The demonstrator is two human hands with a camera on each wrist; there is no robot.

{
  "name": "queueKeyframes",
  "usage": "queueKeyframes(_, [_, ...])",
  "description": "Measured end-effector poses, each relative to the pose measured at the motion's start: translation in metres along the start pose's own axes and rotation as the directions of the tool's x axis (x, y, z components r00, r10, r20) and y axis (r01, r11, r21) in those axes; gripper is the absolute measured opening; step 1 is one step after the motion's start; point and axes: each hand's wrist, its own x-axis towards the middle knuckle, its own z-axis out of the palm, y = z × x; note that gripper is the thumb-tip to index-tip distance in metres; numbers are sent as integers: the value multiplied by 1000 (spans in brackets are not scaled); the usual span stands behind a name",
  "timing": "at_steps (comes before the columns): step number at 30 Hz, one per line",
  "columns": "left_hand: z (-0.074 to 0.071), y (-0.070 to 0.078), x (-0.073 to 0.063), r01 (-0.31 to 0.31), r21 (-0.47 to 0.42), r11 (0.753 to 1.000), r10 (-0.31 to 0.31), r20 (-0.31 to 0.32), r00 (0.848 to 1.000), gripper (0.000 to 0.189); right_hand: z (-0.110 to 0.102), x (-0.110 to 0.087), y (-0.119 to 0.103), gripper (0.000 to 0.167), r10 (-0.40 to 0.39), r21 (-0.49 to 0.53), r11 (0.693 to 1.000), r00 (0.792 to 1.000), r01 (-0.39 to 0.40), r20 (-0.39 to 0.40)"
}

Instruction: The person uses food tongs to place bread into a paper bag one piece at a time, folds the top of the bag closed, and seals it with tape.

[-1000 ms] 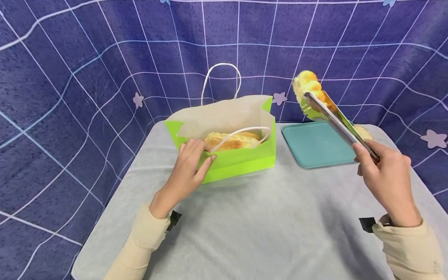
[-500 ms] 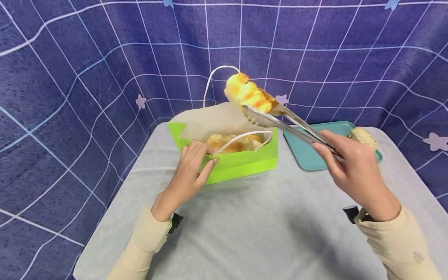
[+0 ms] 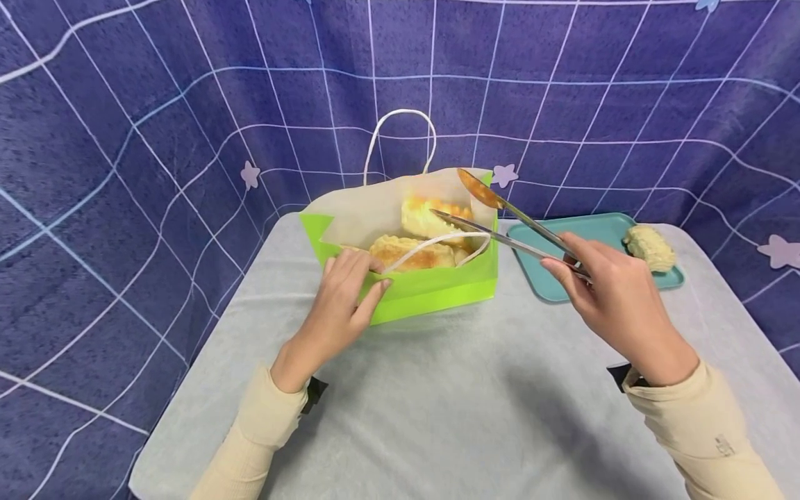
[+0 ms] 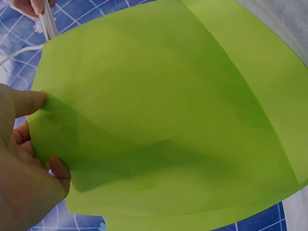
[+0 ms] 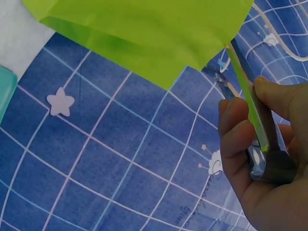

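My left hand (image 3: 334, 298) pinches the near rim of a bright green paper bag (image 3: 431, 295), thumb outside and fingers over the edge; the left wrist view shows the thumb (image 4: 31, 102) on the paper. My right hand (image 3: 625, 305) holds metal tongs (image 3: 480, 189), their arms spread apart over the bag's right side. A golden bread roll (image 3: 417, 219) stands tilted in the bag's mouth, by the lower tong tip; whether they touch I cannot tell. Another bread roll (image 3: 400, 253) lies inside, partly behind the near white handle.
Right of the bag, a teal tray (image 3: 544, 281) bears one pale bread roll (image 3: 650, 248). The bag's far white handle (image 3: 400, 111) stands up. A grey cloth (image 3: 431, 403) covers the table; a blue grid-patterned curtain (image 3: 562, 48) hangs behind.
My right hand has carried the bread roll in the tongs leftward from above the tray to the bag and lowered it. The tongs have spread, freeing the roll. My left hand stays on the rim.
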Motion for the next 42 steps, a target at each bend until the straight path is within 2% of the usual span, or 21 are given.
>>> queueKeyframes(5, [1, 1, 1, 7, 3, 1000, -7, 2, 1000, 8, -5, -6, 4, 32, 58, -5, 998, 998, -58, -7])
queueKeyframes(10, [2, 0, 1, 9, 1, 1000, -9, -2, 1000, 8, -12, -16, 16, 29, 115, -12, 993, 988, -117, -106])
queueKeyframes(14, [2, 0, 1, 12, 0, 1000, -12, -6, 1000, 8, -18, -29, 33, 29, 204, -26, 977, 961, -213, -189])
queueKeyframes(20, [2, 0, 1, 17, 4, 1000, -17, -11, 1000, 8, -24, -54, 67, 31, 334, -85, 929, 914, -361, -232])
queueKeyframes(30, [2, 1, 4, 27, 1, 1000, -27, -30, 999, 9, -26, -90, 106, 30, 482, -182, 837, 853, -516, -203])
queueKeyframes(42, [6, 0, 4, 21, -3, 1000, -21, -24, 1000, 8, -19, -138, 154, 29, 617, -239, 738, 774, -631, -139])
